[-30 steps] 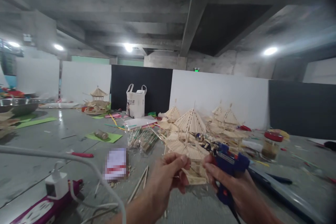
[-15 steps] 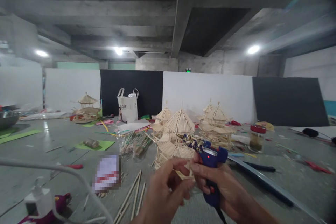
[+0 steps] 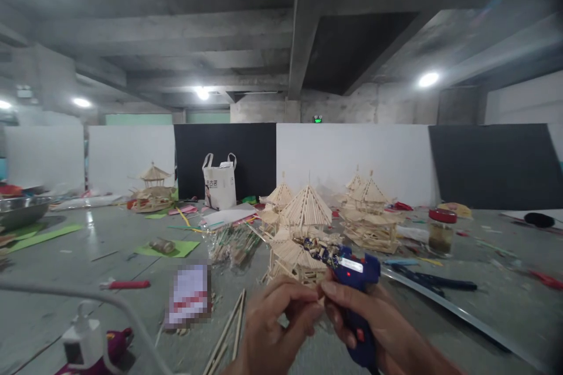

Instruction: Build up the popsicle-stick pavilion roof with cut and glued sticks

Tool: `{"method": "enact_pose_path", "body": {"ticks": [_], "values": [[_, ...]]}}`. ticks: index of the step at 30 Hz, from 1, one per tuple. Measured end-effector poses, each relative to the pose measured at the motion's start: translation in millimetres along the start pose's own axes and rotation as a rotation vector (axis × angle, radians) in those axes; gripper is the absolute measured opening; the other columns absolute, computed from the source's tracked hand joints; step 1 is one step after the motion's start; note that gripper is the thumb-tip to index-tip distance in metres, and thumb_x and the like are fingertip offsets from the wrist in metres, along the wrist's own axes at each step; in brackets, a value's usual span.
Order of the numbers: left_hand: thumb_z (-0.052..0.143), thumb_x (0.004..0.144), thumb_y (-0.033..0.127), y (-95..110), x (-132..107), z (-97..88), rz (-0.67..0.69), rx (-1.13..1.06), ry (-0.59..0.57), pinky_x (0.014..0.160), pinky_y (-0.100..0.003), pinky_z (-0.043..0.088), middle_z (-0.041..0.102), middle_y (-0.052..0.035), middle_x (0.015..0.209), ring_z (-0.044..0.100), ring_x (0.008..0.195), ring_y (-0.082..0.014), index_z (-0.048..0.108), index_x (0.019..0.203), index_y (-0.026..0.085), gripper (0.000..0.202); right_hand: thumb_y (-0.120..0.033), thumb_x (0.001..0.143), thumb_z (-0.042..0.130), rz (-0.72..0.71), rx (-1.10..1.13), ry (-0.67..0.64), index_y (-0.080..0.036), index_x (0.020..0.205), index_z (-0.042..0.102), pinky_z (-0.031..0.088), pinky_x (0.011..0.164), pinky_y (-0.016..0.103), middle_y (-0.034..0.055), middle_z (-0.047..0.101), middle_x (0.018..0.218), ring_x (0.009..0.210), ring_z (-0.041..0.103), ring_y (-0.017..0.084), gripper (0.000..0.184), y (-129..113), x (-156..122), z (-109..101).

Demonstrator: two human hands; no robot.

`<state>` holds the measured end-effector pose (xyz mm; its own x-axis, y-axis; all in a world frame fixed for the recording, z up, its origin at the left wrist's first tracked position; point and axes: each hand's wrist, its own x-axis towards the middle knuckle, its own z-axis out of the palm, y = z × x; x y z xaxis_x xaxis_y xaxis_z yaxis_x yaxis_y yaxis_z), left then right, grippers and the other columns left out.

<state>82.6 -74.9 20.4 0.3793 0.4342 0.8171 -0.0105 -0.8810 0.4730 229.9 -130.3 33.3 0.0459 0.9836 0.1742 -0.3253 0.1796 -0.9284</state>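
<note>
My right hand [image 3: 387, 319] is wrapped round the handle of a blue hot glue gun [image 3: 361, 281]. Its nozzle points away to the left, crusted with bits of wood and glue, and a small red light glows on its side. My left hand [image 3: 275, 325] is closed in a pinch, its fingertips meeting those of my right hand; whatever small piece lies between them is hidden. Just beyond the hands stands a pagoda model [image 3: 307, 211] built of thin wooden sticks, its lower part partly covered by the hands and the gun.
Loose wooden sticks [image 3: 226, 334] lie left of my hands, near a bag of sticks [image 3: 233, 244]. More pagoda models [image 3: 369, 214] stand behind. At right are a red-lidded jar [image 3: 441, 233], pliers [image 3: 440, 281] and a long metal strip [image 3: 457, 310]. A white cable [image 3: 118, 304] crosses the left.
The view has shifted slightly left, so the scene sits further right. Both hands stay together at the fingertips, and the glue gun's nozzle sits a little lower.
</note>
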Motion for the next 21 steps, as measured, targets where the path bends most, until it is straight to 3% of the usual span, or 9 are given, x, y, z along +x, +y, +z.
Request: {"method": "enact_pose_path", "body": {"ticks": [6, 10, 14, 21], "values": [[0.063, 0.077, 0.034, -2, -5, 6.3, -0.293, -0.085, 0.020, 0.043, -0.018, 0.046, 0.063, -0.0014, 0.063, 0.058, 0.046, -0.0102, 0.066, 0.080, 0.019, 0.015, -0.041, 0.062, 0.076, -0.052, -0.029, 0.015, -0.015, 0.074, 0.057, 0.034, 0.041, 0.017, -0.0043, 0.051, 0.050, 0.043, 0.043, 0.006, 0.035, 3, -4, 0], [0.068, 0.072, 0.032, 2, -5, 10.8, -0.255, -0.067, 0.101, 0.045, -0.019, 0.046, 0.066, -0.0032, 0.071, 0.057, 0.048, -0.0099, 0.072, 0.083, 0.023, 0.014, -0.038, 0.064, 0.076, -0.058, 0.036, 0.032, -0.016, 0.079, 0.058, 0.036, 0.043, 0.017, -0.0023, 0.057, 0.055, 0.047, 0.048, 0.008, 0.032, 5, -5, -3], [0.069, 0.072, 0.030, 4, -7, 11.5, -0.194, 0.009, 0.169, 0.053, -0.021, 0.050, 0.068, -0.0040, 0.076, 0.060, 0.054, -0.0114, 0.073, 0.084, 0.026, 0.014, -0.039, 0.070, 0.071, -0.025, -0.014, -0.056, -0.015, 0.079, 0.057, 0.038, 0.044, 0.017, -0.0007, 0.061, 0.056, 0.047, 0.051, 0.008, 0.029, 7, -7, -5], [0.063, 0.077, 0.034, -2, -13, 7.9, -0.206, -0.026, 0.146, 0.051, -0.020, 0.050, 0.068, -0.0056, 0.082, 0.060, 0.050, -0.0097, 0.071, 0.095, 0.024, 0.022, -0.049, 0.070, 0.068, -0.070, -0.154, 0.011, -0.018, 0.083, 0.057, 0.037, 0.041, 0.018, -0.0030, 0.057, 0.057, 0.045, 0.048, 0.008, 0.036, 13, -8, -11]]}}
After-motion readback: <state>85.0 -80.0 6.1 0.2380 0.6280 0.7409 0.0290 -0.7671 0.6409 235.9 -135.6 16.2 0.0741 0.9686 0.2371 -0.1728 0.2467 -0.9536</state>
